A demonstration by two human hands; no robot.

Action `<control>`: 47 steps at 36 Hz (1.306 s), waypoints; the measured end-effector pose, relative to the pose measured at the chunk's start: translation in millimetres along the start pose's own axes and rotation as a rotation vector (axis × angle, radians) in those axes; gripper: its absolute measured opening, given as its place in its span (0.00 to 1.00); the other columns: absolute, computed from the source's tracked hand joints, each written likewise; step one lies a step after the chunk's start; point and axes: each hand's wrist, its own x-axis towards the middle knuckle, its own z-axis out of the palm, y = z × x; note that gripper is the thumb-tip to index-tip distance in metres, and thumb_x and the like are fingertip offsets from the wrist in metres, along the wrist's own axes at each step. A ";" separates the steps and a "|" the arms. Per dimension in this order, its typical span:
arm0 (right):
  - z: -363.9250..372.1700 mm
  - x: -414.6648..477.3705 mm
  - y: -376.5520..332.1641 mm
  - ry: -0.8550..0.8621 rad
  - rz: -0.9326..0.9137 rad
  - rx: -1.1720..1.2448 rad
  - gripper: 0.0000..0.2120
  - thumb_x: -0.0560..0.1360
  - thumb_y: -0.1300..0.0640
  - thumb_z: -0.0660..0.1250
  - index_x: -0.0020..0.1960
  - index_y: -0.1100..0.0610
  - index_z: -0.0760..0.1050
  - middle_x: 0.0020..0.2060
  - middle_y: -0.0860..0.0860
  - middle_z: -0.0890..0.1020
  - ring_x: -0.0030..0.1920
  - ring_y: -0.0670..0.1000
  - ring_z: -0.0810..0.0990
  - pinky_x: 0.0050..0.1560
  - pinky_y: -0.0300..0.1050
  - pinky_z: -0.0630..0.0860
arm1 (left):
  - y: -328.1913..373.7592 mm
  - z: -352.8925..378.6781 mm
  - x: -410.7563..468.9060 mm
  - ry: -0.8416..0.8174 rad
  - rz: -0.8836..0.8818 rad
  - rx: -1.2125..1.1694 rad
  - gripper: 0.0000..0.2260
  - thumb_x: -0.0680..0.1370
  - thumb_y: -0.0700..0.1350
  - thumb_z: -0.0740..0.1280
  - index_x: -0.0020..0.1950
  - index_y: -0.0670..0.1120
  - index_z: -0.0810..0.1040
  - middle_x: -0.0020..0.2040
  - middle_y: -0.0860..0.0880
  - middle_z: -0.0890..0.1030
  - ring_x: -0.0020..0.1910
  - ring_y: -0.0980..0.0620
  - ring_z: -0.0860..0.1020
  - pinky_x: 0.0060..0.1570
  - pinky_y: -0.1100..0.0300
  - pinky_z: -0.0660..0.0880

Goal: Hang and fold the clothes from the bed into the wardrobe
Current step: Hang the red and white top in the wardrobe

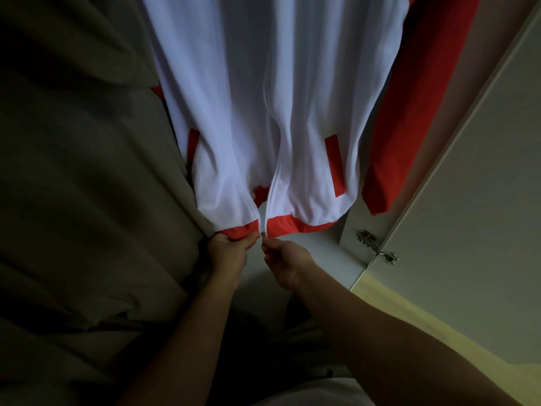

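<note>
While a grey garment (73,171) hangs at the far left, the left hand (227,252) grips the red hem (292,227) of the white jacket (234,112) hanging beside it, fingers curled round the cloth. Just right, the right hand (288,260) pinches the zip pull (263,234). Farther right stand a hinge (376,246) and the wardrobe door (468,171).

A pale wardrobe door (483,171) stands open at 3 o'clock, attached by a metal hinge (377,247) at 4 o'clock. Yellow-toned floor (439,332) extends toward 5 o'clock. Lighting is dim overall and brightest on the door and floor.
</note>
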 end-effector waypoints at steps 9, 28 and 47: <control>1.7 -5.6 -4.5 0.065 -0.018 -0.034 0.12 0.71 0.67 0.74 0.54 0.63 0.80 0.39 0.54 0.86 0.43 0.51 0.84 0.40 0.43 0.78 | -2.8 -2.0 4.5 0.010 -0.062 -0.057 0.11 0.66 0.48 0.81 0.45 0.52 0.84 0.41 0.57 0.86 0.41 0.57 0.85 0.45 0.57 0.77; 1.8 -4.6 -4.1 0.042 -0.019 -0.024 0.08 0.71 0.67 0.74 0.49 0.61 0.81 0.34 0.52 0.85 0.39 0.50 0.84 0.39 0.43 0.78 | -4.1 0.6 4.4 -0.052 -0.016 -0.047 0.18 0.58 0.54 0.81 0.44 0.53 0.86 0.42 0.53 0.87 0.44 0.49 0.86 0.53 0.45 0.81; -3.8 0.1 -10.3 0.034 -0.005 -0.018 0.08 0.71 0.69 0.72 0.47 0.60 0.80 0.36 0.52 0.85 0.39 0.49 0.82 0.40 0.43 0.76 | -4.7 0.2 1.9 -0.161 0.079 0.175 0.11 0.68 0.49 0.80 0.40 0.64 0.83 0.38 0.67 0.83 0.37 0.71 0.80 0.32 0.72 0.72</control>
